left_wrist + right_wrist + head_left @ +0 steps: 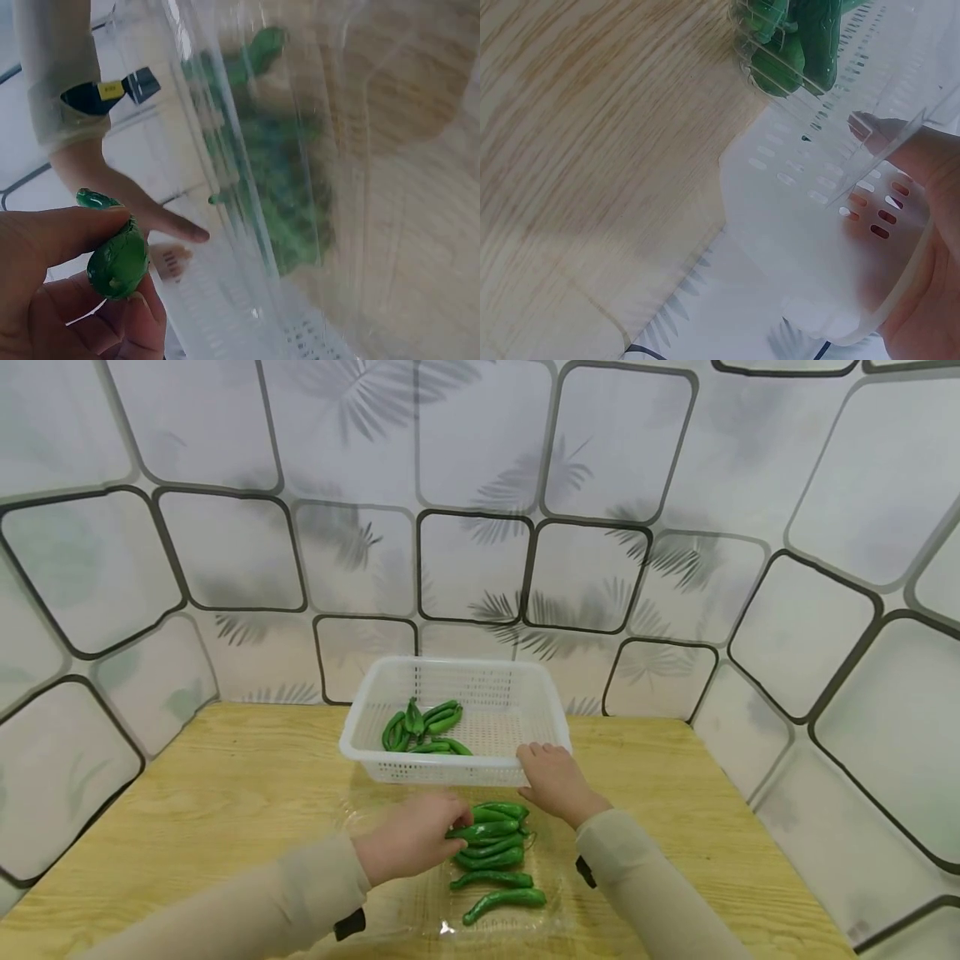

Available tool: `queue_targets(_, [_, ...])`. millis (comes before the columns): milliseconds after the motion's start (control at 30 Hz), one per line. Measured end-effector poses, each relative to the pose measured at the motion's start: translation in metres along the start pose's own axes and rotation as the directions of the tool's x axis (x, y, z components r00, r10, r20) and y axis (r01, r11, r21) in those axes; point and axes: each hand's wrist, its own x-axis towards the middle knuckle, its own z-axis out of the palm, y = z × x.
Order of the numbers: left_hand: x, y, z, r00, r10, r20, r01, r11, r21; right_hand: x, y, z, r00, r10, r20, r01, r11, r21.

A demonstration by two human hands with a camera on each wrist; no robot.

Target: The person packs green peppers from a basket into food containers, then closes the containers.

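Observation:
My left hand (416, 833) pinches a green pepper (120, 262) between thumb and fingers, over the clear plastic box (558, 920). Several more green peppers (504, 899) lie in that box, in a rough column. Behind it stands a white slotted basket (442, 762), where my right hand (557, 781) grips the near right corner of the rim. In the right wrist view the thumb (892, 139) lies along the outside wall, and the other fingers show through the slots. Inside the basket, a small heap of green peppers (414, 718) sits to the left.
The box's clear lid part (390, 910) spreads to the left under my left forearm. Everything stands on a wood-grain table (247, 777). A patterned curtain or wall covering (480, 568) closes off the back and both sides. Each sleeve has a dark strap (349, 925) near the wrist.

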Motion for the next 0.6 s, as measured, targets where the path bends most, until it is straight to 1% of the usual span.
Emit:
queue_targets(200, [-0.001,0.009,0.014,0.998,0.023,0.058,-0.026,0.999,0.048,0.000,0.001,0.003,1.000,0.001,-0.013,-0.002,1.000,-0.012])
queue_targets(267, [-0.001,0.011,0.019,0.996,0.023,0.083,-0.029,0.997,0.066,0.000,0.001,0.003,1.000,0.000,-0.014,-0.001,1.000,-0.014])
queue_targets(400, [0.000,0.014,0.027,0.994,0.021,0.106,-0.033,0.994,0.105,-0.001,0.001,0.003,1.000,-0.007,-0.030,0.006,1.000,-0.016])
queue_targets(600, [0.001,0.019,0.034,0.991,0.006,0.135,-0.021,0.994,0.107,-0.001,0.000,0.002,0.998,-0.022,-0.054,0.020,0.999,-0.036])
